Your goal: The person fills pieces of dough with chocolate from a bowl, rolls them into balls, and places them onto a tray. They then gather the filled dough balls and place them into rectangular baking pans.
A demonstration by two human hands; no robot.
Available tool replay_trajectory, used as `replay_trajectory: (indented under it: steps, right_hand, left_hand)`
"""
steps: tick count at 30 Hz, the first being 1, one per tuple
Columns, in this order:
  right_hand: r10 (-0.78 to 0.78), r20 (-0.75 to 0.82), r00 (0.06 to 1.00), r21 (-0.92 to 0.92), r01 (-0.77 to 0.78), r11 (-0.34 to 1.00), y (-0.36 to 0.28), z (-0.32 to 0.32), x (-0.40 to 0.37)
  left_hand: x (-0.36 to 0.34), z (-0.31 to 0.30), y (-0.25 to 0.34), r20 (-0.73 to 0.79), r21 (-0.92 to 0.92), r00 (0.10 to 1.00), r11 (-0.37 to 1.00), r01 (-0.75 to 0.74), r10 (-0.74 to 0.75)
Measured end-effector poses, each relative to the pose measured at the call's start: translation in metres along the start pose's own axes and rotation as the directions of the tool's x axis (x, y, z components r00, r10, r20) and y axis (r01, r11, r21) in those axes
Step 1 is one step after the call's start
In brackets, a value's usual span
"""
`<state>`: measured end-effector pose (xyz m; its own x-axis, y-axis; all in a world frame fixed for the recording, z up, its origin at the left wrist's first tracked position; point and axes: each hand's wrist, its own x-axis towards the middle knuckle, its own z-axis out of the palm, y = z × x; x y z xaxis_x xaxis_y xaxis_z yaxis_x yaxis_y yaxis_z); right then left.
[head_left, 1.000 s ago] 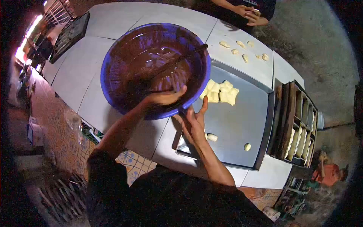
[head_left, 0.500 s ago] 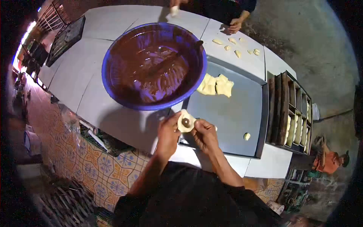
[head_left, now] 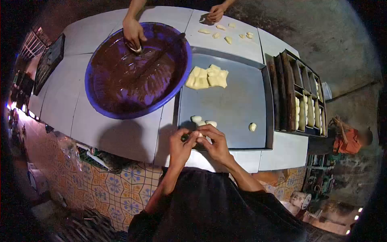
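Both my hands meet at the near edge of a grey metal tray (head_left: 242,109). My left hand (head_left: 180,147) and my right hand (head_left: 217,146) pinch a small piece of dough (head_left: 199,135) between their fingers, which cover most of it. Just beyond my fingertips lie a few pale dough balls (head_left: 196,119) on the tray. One single dough ball (head_left: 252,127) rests near the tray's right side. Flat dough slabs (head_left: 206,77) lie at its far left. Left of the tray, a blue basin (head_left: 90,97) holds dark brown paste (head_left: 129,80).
A co-worker's hand (head_left: 132,32) reaches into the basin; another hand (head_left: 216,13) rests near small dough pieces (head_left: 228,40) at the back. Divided baking tins (head_left: 288,92) with dough stand at the right. A person in orange (head_left: 348,141) is farther right. A dark tray (head_left: 49,64) lies far left.
My fingers have closed around the dough, which was spread open with brown filling showing. A co-worker's hand has moved into the basin. The view has shifted, and dough balls now show beyond my hands.
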<state>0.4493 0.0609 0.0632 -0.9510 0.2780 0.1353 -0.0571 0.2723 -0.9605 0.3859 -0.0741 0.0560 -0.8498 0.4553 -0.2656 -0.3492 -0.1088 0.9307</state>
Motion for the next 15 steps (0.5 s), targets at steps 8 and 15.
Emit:
replay_trajectory:
  steps: [8, 15]
  right_hand:
    - [0.463, 0.18, 0.868, 0.283, -0.496, 0.821, 0.04, -0.033, -0.004]
    - [0.289, 0.038, 0.957, -0.036, -0.288, 0.957, 0.054, -0.065, 0.044]
  left_hand:
    - [0.015, 0.012, -0.037, 0.314, 0.192, 0.898, 0.906, -0.377, 0.307]
    - [0.041, 0.029, -0.021, 0.117, 0.521, 0.902, 0.747, -0.413, 0.417]
